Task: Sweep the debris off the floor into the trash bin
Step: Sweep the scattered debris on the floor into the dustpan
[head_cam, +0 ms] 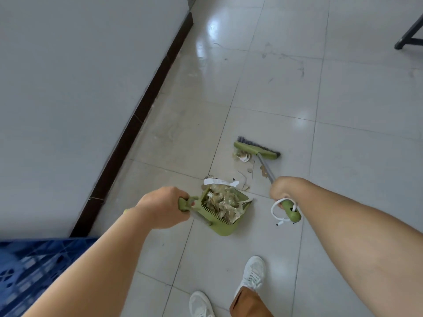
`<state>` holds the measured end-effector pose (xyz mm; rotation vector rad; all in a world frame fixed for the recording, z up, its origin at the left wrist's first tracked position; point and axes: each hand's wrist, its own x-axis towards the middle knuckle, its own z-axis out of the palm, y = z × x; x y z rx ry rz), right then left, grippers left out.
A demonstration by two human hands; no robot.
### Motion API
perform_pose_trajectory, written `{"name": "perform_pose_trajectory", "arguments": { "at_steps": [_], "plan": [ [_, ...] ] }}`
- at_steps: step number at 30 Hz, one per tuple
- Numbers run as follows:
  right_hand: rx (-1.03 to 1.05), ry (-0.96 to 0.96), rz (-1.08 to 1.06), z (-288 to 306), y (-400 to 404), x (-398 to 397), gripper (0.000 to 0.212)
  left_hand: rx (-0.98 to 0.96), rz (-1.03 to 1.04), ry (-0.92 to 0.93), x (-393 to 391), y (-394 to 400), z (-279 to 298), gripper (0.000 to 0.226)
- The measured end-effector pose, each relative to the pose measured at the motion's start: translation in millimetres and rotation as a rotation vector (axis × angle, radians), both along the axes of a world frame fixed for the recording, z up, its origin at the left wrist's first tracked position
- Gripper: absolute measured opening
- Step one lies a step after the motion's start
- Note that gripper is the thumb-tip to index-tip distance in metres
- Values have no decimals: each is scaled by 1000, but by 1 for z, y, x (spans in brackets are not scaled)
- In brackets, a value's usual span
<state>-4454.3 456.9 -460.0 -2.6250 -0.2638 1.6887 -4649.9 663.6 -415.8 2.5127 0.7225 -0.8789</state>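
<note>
My left hand (pixel 163 205) grips the handle of a green dustpan (pixel 223 228) that rests on the tiled floor, filled with crumpled paper and dry scraps. My right hand (pixel 282 189) is closed on the green grip of a broom handle with a white cord loop. The green broom head (pixel 256 151) lies on the floor beyond the pan. Loose debris (pixel 243 156) sits against the broom head, and more scraps (pixel 245 177) and a white paper strip (pixel 220 181) lie between broom and pan mouth. No trash bin is visible.
A grey wall with a dark skirting board (pixel 142 110) runs along the left. A blue plastic crate (pixel 29 271) is at the lower left. A black furniture leg (pixel 409 37) stands at the top right. My white shoes (pixel 251 275) are below the pan.
</note>
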Motion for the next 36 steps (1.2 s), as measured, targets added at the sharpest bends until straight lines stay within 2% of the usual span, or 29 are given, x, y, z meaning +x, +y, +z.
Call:
{"name": "perform_pose_trajectory", "arguments": {
  "at_steps": [2,4,7,9,12,16,20,23,27,30,34,36],
  "plan": [
    [-87,11,181,8,-5,-27,21,-1,-4,-7,1,-3,2,14],
    [-82,39,285,12,-10,-56,32,4,-5,-13,4,-5,1,13],
    [-59,151,331,19,-16,-106,35,-12,3,-27,3,-8,5,14],
    [-48,195,307,20,-20,-139,32,-32,7,-46,-2,-9,8,17],
    [18,179,181,25,-28,-176,13,-68,19,-83,-15,-10,9,15],
    [24,213,50,37,-37,-195,22,-93,26,-154,-33,-14,9,2],
    [57,227,-13,39,-43,-210,19,-103,66,-186,-51,-19,10,15],
    [83,229,-102,40,-47,-210,24,-118,96,-189,-67,-18,11,7],
    [121,207,-259,51,-58,-195,7,-128,106,-186,-91,-14,10,4],
    [131,177,-273,63,-63,-188,2,-137,104,-184,-106,-12,11,3],
    [136,116,-268,81,-63,-175,17,-128,86,-171,-122,-13,16,9],
    [135,81,-251,87,-58,-168,18,-123,84,-165,-130,-14,18,7]
  ]
}}
